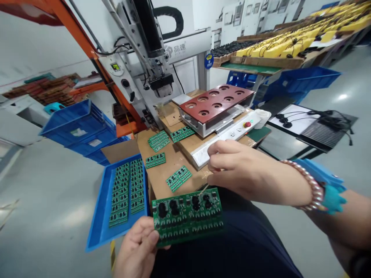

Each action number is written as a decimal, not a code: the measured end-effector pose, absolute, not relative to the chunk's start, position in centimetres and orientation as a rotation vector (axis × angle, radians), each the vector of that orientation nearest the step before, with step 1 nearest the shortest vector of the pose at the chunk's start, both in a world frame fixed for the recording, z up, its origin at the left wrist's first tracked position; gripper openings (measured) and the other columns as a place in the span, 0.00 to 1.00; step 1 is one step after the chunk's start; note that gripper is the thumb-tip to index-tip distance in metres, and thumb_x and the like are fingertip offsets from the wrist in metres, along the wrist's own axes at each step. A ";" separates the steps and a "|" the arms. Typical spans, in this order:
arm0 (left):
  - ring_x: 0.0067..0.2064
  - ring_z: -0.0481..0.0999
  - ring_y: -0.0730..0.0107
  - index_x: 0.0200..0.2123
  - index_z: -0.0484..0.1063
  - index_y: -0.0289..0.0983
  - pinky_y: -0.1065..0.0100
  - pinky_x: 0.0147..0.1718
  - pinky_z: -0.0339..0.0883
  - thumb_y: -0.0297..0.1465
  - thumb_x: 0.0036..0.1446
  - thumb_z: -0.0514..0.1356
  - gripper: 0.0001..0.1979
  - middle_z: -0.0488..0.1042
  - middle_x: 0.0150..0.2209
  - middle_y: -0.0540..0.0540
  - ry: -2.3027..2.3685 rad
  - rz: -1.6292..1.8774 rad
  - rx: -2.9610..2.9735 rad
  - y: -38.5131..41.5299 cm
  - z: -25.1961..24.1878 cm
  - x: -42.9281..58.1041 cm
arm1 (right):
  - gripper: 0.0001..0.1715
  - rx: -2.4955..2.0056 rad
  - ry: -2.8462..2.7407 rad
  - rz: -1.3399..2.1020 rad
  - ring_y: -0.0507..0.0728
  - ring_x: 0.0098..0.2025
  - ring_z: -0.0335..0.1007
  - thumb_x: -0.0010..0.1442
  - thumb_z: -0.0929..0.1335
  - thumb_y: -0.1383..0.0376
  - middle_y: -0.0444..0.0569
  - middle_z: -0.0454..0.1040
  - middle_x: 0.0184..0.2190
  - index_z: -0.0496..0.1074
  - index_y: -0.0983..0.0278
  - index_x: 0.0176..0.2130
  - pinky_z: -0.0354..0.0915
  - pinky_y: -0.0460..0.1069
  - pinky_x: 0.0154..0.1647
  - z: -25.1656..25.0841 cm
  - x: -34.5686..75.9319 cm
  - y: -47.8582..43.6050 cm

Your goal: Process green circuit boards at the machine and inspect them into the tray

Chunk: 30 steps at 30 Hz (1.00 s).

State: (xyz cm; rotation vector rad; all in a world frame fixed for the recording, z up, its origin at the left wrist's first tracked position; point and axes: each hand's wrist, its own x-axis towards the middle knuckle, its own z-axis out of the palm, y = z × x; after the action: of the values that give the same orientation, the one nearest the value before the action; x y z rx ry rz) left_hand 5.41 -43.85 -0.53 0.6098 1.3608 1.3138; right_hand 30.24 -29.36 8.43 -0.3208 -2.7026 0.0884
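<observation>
Held low over dark clothing point(232, 243) on the person's lap, a green circuit board point(188, 216) studded with black components is clasped at its lower left corner by the left hand point(136, 247), whose fingers are closed around the edge. From the right, the right hand point(240, 170) is extended with its fingers pinched shut on a thin pale stick point(203, 189), and the tip of the stick is placed at the board's upper edge. A pink beaded bracelet point(311, 185) is worn on the right wrist, just beside a blue sleeve cover point(326, 181). Beyond the board, a cardboard-topped table point(171, 170) is seen, with four smaller green boards point(159, 141) lying apart on it. To the left of the table, a blue tray point(100, 208) is loaded with two rows of similar boards. Farther back, a red plate point(216, 104) pierced by eight round holes is mounted on a metal fixture beneath the head of a white gantry machine point(185, 48), and a red stop button point(247, 124) is set on a white control strip in front of it. Blue crates point(78, 127) are stacked on the left, while yellow trays point(290, 48) holding black cables are ranged along a rack on the right.
</observation>
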 end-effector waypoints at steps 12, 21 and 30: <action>0.22 0.68 0.71 0.23 0.75 0.37 0.70 0.23 0.65 0.35 0.42 0.68 0.09 0.72 0.19 0.50 1.338 1.307 0.603 -44.1 -0.5 5.4 | 0.09 -0.326 -2.739 0.100 0.55 0.39 0.53 0.58 0.62 0.73 0.47 0.63 0.30 0.69 0.66 0.29 0.55 0.50 0.38 8.3 30.0 -29.9; 0.23 0.70 0.70 0.25 0.75 0.38 0.69 0.26 0.68 0.35 0.42 0.68 0.08 0.74 0.21 0.50 1.325 1.317 0.572 -44.1 -0.9 5.1 | 0.10 -0.309 -2.770 0.123 0.54 0.37 0.52 0.58 0.61 0.72 0.47 0.63 0.29 0.66 0.67 0.26 0.53 0.50 0.36 8.7 30.0 -30.4; 0.23 0.71 0.67 0.24 0.74 0.37 0.67 0.22 0.68 0.35 0.42 0.68 0.08 0.74 0.20 0.49 1.334 1.327 0.570 -44.1 -1.0 5.2 | 0.12 -0.366 -2.749 0.055 0.54 0.37 0.51 0.61 0.60 0.70 0.47 0.61 0.30 0.64 0.65 0.26 0.51 0.50 0.36 8.5 30.3 -30.0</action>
State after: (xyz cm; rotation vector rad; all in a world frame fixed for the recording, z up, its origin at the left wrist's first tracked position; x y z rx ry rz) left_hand 5.18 -44.06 -0.95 0.5698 1.3335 1.3270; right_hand 30.27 -29.97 8.50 -0.3656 -2.7487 0.0550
